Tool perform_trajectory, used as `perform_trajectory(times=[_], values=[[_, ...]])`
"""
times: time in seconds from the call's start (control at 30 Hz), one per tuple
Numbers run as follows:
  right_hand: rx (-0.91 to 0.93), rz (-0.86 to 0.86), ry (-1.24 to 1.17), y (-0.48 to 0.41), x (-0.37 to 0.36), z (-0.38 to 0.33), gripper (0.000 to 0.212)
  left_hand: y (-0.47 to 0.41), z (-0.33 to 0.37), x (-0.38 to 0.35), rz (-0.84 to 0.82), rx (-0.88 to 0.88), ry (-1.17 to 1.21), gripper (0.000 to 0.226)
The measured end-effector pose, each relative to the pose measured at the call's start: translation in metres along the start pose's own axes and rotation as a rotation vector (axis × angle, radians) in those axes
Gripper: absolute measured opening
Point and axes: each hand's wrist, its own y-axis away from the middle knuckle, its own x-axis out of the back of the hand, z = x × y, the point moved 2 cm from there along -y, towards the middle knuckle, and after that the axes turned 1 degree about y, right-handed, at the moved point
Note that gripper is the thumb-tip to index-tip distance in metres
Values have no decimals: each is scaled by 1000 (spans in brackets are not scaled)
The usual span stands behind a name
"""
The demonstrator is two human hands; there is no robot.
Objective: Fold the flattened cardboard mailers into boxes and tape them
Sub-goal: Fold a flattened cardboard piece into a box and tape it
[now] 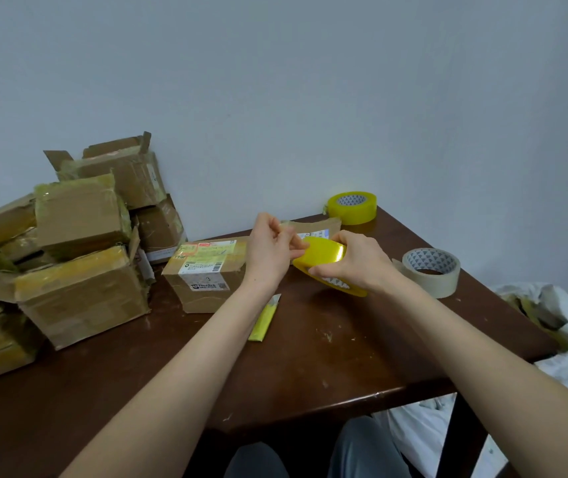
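My right hand grips a yellow tape roll above the brown table. My left hand pinches at the roll's tape end with curled fingers. Just behind and left of both hands sits a folded cardboard box with a white shipping label. A flat piece of cardboard lies behind the hands.
A heap of taped boxes fills the table's left side against the wall. A second yellow roll stands at the back corner, a beige roll at the right. A yellow utility knife lies between my forearms. White bags lie past the right edge.
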Motion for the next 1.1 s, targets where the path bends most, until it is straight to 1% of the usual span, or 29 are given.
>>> perform_trajectory(times=[0.07,0.13,0.23,0.27,0.33,0.43,0.47,0.5,0.57,0.6,0.63,0.7,0.77,0.8,0.9,0.97,1.0,1.03,1.1], values=[[-22,24,30,-1,-3,-3,78,-1,3,0,2,12,-8,24],[-53,38,59,-1,-4,-6,78,-3,6,0,-4,3,-75,23],[-88,41,64,-2,-4,-11,80,-3,8,2,-53,27,-133,19],[-93,46,46,-2,-4,-11,81,-3,8,3,-81,56,-141,29],[-81,35,17,-3,-3,-9,79,-5,8,7,-142,90,-222,56],[-24,-43,1,-3,-5,-8,79,-7,6,11,-213,41,-502,98],[-1,-76,14,-3,-5,-7,79,-8,5,12,-233,19,-581,102],[16,-106,33,-3,-5,-5,77,-8,2,14,-243,-2,-616,90],[34,-157,56,-2,0,2,70,-11,-3,20,-212,-51,-666,37],[48,-194,60,0,3,7,68,-11,-4,23,-196,-66,-691,16],[64,-239,69,2,5,11,68,-12,-6,27,-193,-68,-692,7],[112,-291,140,8,3,16,70,-14,-8,30,-208,-34,-664,7],[174,-263,167,9,-3,21,64,-17,-6,29,-218,-20,-655,9],[186,-249,90,9,-3,22,58,-19,-2,28,-220,-39,-681,10],[161,-234,-387,5,11,18,47,-34,10,32,-204,-92,-757,10],[162,-169,-581,1,24,7,30,-41,16,38,-179,-61,-726,9],[155,-134,-620,-2,28,1,22,-42,17,40,-164,-34,-687,11],[151,-105,-632,-4,32,-3,18,-42,18,41,-156,3,-618,14],[177,-76,-577,-10,35,-9,16,-38,19,42,-153,95,-418,17]])
